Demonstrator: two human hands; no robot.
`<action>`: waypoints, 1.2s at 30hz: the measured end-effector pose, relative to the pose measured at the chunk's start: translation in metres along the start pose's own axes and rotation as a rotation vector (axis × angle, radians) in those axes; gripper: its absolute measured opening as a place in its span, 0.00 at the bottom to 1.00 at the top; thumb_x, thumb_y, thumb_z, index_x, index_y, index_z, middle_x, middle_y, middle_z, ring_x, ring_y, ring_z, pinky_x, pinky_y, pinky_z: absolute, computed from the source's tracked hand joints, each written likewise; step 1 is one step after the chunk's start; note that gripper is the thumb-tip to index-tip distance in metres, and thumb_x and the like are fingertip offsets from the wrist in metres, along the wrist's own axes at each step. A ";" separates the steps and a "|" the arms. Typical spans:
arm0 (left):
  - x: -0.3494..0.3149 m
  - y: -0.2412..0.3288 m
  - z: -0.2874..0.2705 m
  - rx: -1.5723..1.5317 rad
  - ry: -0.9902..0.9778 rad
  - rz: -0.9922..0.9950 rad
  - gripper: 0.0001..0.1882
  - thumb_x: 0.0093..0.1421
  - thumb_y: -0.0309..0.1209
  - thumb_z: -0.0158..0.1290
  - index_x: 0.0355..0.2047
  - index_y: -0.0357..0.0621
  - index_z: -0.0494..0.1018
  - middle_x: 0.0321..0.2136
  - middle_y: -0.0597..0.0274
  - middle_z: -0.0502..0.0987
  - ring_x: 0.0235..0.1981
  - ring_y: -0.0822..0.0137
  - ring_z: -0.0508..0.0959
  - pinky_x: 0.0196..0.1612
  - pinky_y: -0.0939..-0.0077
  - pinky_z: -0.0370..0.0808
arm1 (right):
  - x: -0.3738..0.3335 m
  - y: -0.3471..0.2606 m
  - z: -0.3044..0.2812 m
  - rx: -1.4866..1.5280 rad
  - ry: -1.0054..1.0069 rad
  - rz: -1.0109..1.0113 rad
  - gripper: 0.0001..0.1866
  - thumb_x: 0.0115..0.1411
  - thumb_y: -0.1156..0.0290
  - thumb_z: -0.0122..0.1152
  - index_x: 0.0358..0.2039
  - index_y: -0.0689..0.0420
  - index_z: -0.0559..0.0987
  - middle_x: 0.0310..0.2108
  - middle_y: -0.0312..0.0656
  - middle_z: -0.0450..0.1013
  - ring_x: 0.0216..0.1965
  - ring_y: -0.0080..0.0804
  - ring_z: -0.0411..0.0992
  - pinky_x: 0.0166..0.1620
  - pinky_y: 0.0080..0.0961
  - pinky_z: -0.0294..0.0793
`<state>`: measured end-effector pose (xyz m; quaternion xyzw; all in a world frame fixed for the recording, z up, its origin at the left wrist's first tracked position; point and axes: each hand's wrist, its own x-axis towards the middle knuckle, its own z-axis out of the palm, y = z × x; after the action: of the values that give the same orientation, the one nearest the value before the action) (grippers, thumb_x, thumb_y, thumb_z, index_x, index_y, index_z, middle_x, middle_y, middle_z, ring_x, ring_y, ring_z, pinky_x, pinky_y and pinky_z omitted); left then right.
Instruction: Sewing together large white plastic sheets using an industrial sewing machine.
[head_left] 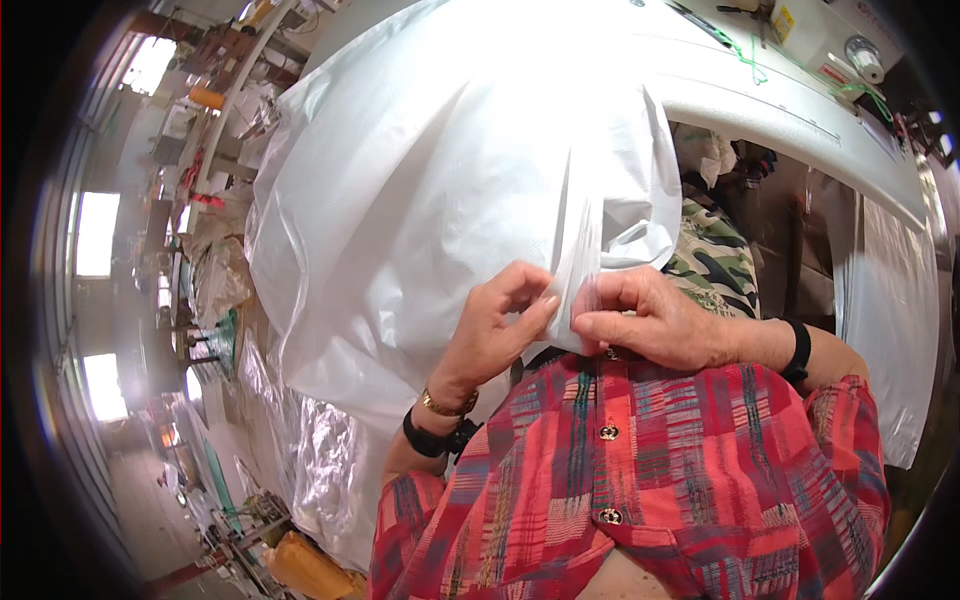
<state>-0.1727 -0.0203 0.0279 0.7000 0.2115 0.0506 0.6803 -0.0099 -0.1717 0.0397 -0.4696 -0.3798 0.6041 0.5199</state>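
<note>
A large sheet of white plastic film (420, 200) lies over the table and drapes down towards my lap. Close to my body, its gathered edge rises in a narrow clear fold between my two hands. My left hand (500, 325) is closed, pinching the film on the left side of this fold between thumb and curled fingers. On the other side, my right hand (655, 318) pinches the same edge, thumb against bent forefinger. The fingertips of the two hands are a short way apart.
A white sewing machine (835, 40) stands on the tabletop (790, 120) at the far right, with a green cord (752, 62) near it. Clear film (885, 330) hangs at the right. Crumpled clear plastic (325, 470) lies at the lower left. Camouflage cloth (715, 260) shows beneath the table edge.
</note>
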 end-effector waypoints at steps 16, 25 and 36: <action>0.009 -0.029 0.013 0.030 0.087 0.039 0.13 0.65 0.37 0.54 0.34 0.38 0.70 0.15 0.74 0.64 0.20 0.84 0.59 0.20 0.83 0.55 | 0.010 0.006 0.023 -1.006 -0.303 -0.386 0.07 0.55 0.71 0.55 0.26 0.61 0.72 0.22 0.47 0.73 0.26 0.46 0.75 0.28 0.39 0.74; 0.000 -0.003 -0.013 -0.049 0.373 0.140 0.06 0.60 0.23 0.59 0.27 0.38 0.74 0.20 0.75 0.73 0.21 0.86 0.66 0.23 0.88 0.63 | -0.031 0.025 -0.043 -0.547 0.602 0.212 0.23 0.60 0.56 0.62 0.19 0.65 0.76 0.13 0.37 0.66 0.18 0.19 0.61 0.22 0.25 0.61; 0.003 0.048 -0.024 0.277 0.435 0.500 0.02 0.55 0.18 0.60 0.28 0.35 0.77 0.22 0.71 0.74 0.23 0.81 0.70 0.26 0.87 0.66 | -0.019 0.049 -0.029 -0.561 0.567 -0.160 0.12 0.60 0.67 0.56 0.30 0.66 0.76 0.22 0.43 0.72 0.25 0.24 0.68 0.30 0.26 0.68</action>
<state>-0.1674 0.0041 0.0755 0.7886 0.1782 0.3340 0.4846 0.0051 -0.1999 -0.0108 -0.7104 -0.4068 0.2811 0.5009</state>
